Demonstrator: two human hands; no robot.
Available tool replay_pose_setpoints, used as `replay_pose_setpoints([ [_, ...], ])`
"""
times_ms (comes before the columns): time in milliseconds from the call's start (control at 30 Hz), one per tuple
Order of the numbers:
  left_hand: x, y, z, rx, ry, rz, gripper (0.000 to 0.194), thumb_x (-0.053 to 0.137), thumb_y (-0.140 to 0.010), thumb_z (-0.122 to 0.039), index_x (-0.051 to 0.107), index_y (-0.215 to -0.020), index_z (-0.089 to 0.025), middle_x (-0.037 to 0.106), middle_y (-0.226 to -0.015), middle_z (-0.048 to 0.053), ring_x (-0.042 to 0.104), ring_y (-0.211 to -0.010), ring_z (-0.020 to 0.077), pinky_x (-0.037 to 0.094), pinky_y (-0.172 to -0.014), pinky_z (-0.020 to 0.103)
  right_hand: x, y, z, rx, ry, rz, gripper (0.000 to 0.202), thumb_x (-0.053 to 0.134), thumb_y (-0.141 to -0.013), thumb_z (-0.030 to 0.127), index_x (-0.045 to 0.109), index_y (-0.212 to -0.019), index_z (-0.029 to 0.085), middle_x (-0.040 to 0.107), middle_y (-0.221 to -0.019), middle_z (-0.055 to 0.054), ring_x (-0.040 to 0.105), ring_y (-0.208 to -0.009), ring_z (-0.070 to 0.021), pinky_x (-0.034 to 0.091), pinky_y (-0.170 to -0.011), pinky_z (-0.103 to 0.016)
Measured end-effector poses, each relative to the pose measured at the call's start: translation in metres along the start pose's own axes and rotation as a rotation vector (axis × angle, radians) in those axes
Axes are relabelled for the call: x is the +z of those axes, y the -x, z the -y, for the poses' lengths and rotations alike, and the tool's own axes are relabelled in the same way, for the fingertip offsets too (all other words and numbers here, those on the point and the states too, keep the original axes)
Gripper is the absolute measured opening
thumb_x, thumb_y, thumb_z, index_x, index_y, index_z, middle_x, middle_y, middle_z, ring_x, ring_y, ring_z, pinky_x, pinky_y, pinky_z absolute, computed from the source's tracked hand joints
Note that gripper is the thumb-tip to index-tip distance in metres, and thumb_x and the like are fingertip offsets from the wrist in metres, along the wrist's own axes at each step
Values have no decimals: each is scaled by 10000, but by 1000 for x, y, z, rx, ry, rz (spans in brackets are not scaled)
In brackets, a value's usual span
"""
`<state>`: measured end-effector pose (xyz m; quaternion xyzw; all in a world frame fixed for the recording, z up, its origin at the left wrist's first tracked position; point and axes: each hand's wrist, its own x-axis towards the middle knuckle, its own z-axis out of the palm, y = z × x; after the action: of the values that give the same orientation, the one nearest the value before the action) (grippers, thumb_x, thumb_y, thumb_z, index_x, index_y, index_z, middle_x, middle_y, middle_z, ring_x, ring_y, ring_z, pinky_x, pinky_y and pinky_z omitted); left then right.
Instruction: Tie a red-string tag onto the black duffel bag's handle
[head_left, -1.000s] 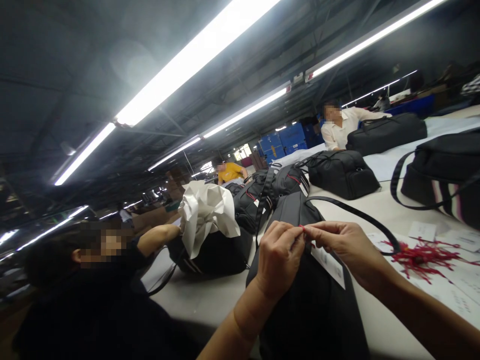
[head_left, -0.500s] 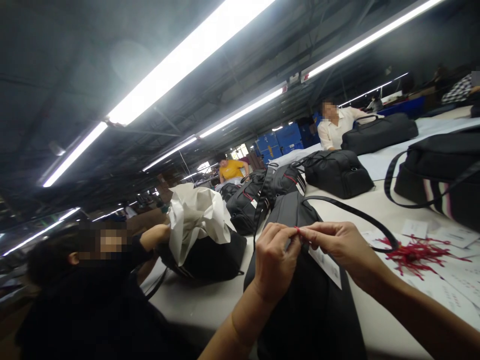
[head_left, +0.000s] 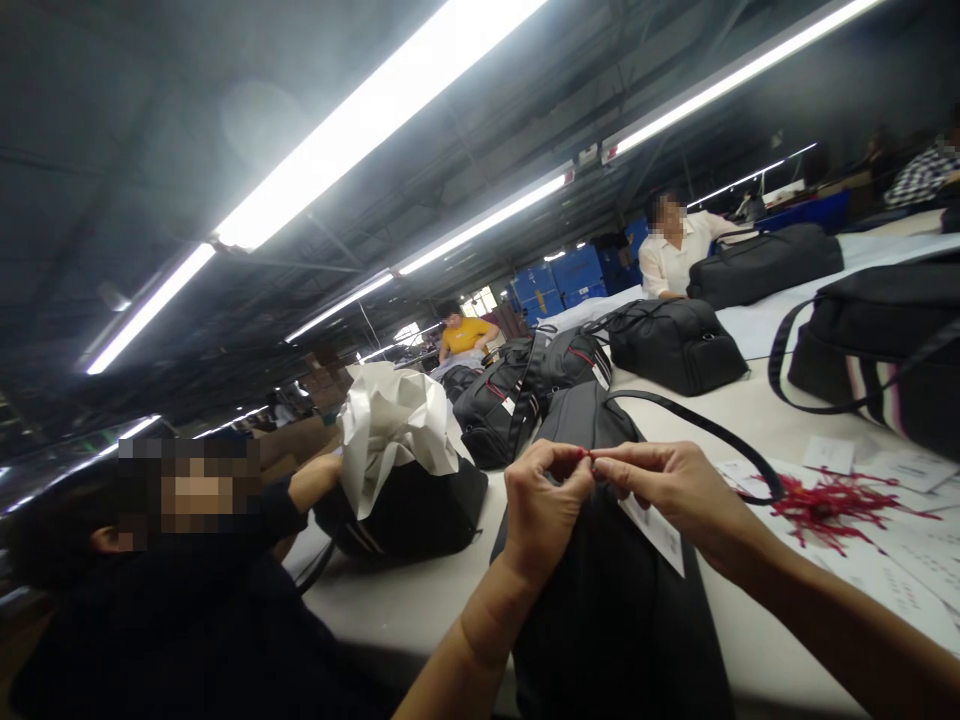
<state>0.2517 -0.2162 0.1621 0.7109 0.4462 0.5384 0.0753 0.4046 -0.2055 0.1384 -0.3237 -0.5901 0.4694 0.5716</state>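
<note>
Above a black bag, my left hand and my right hand meet, fingertips almost touching. A short red tag string is pinched between thumb and forefinger of each hand. Below my right fingers, a white hang tag lies against the bag; its link to the string is hidden by the hand. The bag's black strap arches out to the right. At the strap's end, a heap of red strings rests on printed white tags.
On the left, a co-worker in dark clothes reaches to a black bag with white paper sticking out. More black bags stand on the pale table. Beyond are people in white and yellow.
My fingertips have shifted slightly left with the red string, and my left forefinger is more curled. The co-worker on the left has leaned back a little to the left.
</note>
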Motion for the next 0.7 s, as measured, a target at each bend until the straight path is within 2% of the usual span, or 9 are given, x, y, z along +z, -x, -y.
replay_pose_setpoints([
  [67,0,-2,1,-85,42,16,88,683,-769,-227,720,-793,-151,690,-742,30,608,-680,134,479,-659,237,-4,-7,-1,-77,83,45,388,739,-741,498,790,-932,164,667,-702,-56,549,-616,-165,428,-543,-255],
  [133,0,-3,2,-172,108,35,123,701,-750,-252,727,-792,-140,703,-749,40,612,-677,134,475,-647,230,-9,-15,1,-175,157,81,331,733,-764,454,788,-928,173,694,-851,-74,602,-689,-184,476,-590,-263],
  [200,-1,-4,3,-252,197,55,168,726,-731,-283,731,-799,-130,708,-749,43,610,-659,128,470,-623,220,-11,-22,5,-205,190,129,359,727,-772,433,766,-1017,174,695,-908,-77,611,-648,-171,474,-533,-249],
  [300,-4,-6,4,-331,305,72,222,754,-708,-320,729,-803,-120,702,-736,38,594,-625,112,457,-599,209,-12,-30,12,-93,136,307,506,721,-761,446,703,-1164,140,675,-730,-51,566,-501,-145,415,-423,-223],
  [400,-7,-7,6,-360,334,68,235,764,-706,-334,727,-784,-116,693,-718,33,577,-612,94,451,-600,196,-11,-34,11,-5,51,423,501,739,-738,459,723,-1100,113,663,-687,-48,572,-499,-142,413,-425,-209],
  [500,-8,-7,7,-377,361,91,247,772,-706,-345,729,-785,-115,695,-713,38,583,-616,93,451,-600,189,-9,-35,4,17,-11,391,458,774,-714,463,749,-1003,109,662,-681,-50,571,-524,-131,411,-442,-195],
  [700,-7,-7,6,-398,419,118,246,784,-690,-330,731,-786,-109,701,-720,47,582,-614,91,448,-601,188,-7,-31,-10,71,-95,231,410,821,-667,442,759,-893,106,632,-625,-35,516,-525,-109,339,-428,-179],
])
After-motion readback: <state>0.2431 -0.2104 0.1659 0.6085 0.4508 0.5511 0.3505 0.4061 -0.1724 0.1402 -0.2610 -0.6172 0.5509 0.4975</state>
